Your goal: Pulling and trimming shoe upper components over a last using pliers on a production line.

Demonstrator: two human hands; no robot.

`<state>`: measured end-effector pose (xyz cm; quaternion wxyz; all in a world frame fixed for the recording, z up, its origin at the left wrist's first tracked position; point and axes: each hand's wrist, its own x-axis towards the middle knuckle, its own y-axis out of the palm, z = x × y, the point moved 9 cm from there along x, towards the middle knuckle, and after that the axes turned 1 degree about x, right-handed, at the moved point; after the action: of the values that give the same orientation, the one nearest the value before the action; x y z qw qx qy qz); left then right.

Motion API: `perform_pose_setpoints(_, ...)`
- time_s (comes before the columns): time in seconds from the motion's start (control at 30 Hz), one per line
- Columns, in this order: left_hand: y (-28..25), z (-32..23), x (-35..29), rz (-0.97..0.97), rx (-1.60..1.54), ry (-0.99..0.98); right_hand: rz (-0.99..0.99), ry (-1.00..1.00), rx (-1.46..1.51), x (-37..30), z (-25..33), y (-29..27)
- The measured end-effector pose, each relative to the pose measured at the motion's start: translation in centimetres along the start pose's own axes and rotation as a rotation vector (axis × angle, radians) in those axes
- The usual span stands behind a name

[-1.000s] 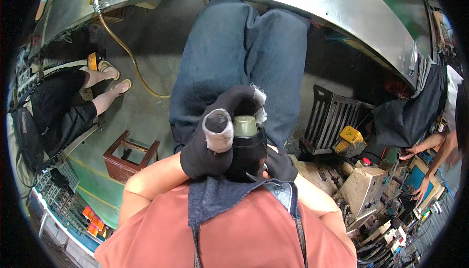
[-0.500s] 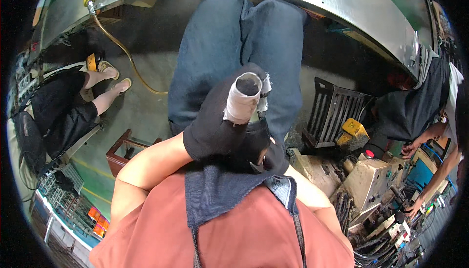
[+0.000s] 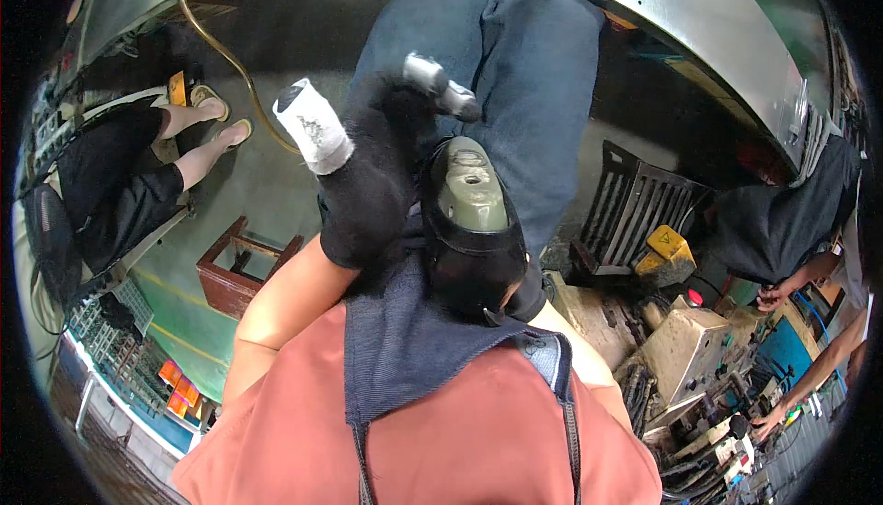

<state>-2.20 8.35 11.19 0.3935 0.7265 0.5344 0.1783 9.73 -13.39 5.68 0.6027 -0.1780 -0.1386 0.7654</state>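
My left hand (image 3: 368,178), in a black glove with white tape round the fingertips, is raised over my lap, its taped thumb spread far from the fingers. Beside it a black shoe upper on an olive-green last (image 3: 474,194) is held close to my apron, the last's holed top showing. My right hand (image 3: 528,295), also in a black glove, is at the shoe's right side and grips it; its fingers are mostly hidden behind the shoe.
A metal bench edge (image 3: 699,27) curves across the far side. A brown hose (image 3: 230,63) hangs at the left, near a wooden stool (image 3: 235,270). Machinery (image 3: 690,349) and a co-worker's arms (image 3: 809,376) are at right. Another person's legs (image 3: 189,151) are at left.
My left hand has moved left off the shoe, thumb and fingers now spread apart. The olive-green last, mostly covered before, now shows. My right hand stays at the shoe.
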Motion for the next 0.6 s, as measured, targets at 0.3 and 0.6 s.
perform_pose_setpoints(0.3, 2.9, 2.4, 2.9, 0.488, 0.538, -0.346, -0.084, 0.204, 0.05, 8.6, 8.4, -11.1)
perform_pose_setpoints(0.6, 1.8, 2.3, 3.9, 0.056, 1.557, -0.088, -0.079, 0.721, 0.636, 13.9, 0.5, -11.4)
